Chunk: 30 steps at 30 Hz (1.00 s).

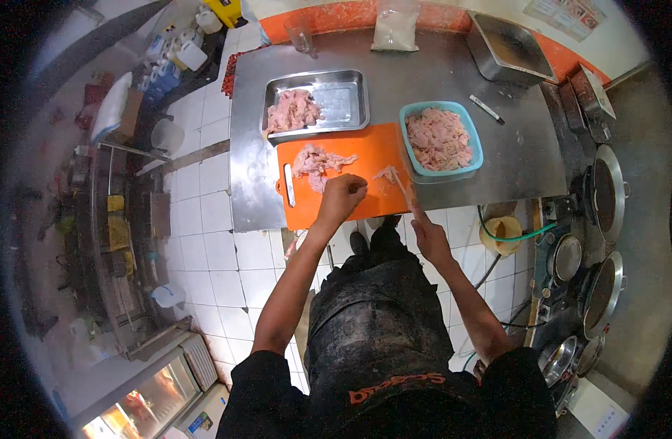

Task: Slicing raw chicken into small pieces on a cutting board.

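Note:
On the orange cutting board lies a pile of pale pink raw meat, apparently chicken skin, toward the left. A small cut piece of the meat rests at the right, beside the blade of a knife. My right hand is closed round the knife's handle, with the blade pointing away over the board's right edge. My left hand hovers over the board's near part, fingers curled together; whatever they may hold is hidden.
Behind the board, a metal tray holds more meat. A light-blue tub full of cut meat stands at the right. A marker, a deep metal pan, a bag of white powder and a glass occupy the steel table.

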Available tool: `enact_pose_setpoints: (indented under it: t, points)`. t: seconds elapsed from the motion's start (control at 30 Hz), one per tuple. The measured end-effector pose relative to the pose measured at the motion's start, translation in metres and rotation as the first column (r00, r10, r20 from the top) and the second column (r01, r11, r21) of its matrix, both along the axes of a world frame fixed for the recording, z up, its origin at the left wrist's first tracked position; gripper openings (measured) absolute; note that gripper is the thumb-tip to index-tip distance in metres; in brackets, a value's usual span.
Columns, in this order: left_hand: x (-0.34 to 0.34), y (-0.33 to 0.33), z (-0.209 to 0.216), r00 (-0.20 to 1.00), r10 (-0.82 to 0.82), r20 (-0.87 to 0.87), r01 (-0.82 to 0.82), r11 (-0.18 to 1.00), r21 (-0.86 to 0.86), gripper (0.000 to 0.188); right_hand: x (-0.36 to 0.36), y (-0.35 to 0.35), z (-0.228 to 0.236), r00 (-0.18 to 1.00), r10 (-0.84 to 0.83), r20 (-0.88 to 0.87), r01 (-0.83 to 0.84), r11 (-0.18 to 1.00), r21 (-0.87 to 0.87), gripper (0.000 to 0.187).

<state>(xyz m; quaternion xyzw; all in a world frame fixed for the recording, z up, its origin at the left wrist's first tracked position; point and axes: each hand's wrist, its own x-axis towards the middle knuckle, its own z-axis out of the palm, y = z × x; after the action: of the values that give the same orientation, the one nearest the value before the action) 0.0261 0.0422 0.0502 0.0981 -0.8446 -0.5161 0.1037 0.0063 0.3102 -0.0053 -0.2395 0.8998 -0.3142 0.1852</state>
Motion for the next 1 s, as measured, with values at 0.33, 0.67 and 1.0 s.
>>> enact_pose_setpoints:
  t: [0.33, 0.67, 1.0]
  points:
    - [0.038, -0.021, -0.079, 0.972, 0.185, 0.143, -0.22, 0.931, 0.291, 0.01, 0.017, -0.011, 0.001, 0.991, 0.028, 0.13, -0.024, 0.999, -0.031, 0.051]
    - [-0.007, 0.015, 0.119, 0.993, -0.03, 0.11, -0.015, 0.922, 0.387, 0.015, -0.001, 0.001, 0.026, 0.976, -0.11, 0.188, 0.116, 0.993, -0.022, 0.051]
    - [0.052, -0.007, 0.042, 0.901, 0.385, 0.201, -0.346, 0.916, -0.201, 0.017, 0.005, -0.005, -0.022, 0.989, 0.029, 0.145, -0.035, 0.999, 0.037, 0.05]
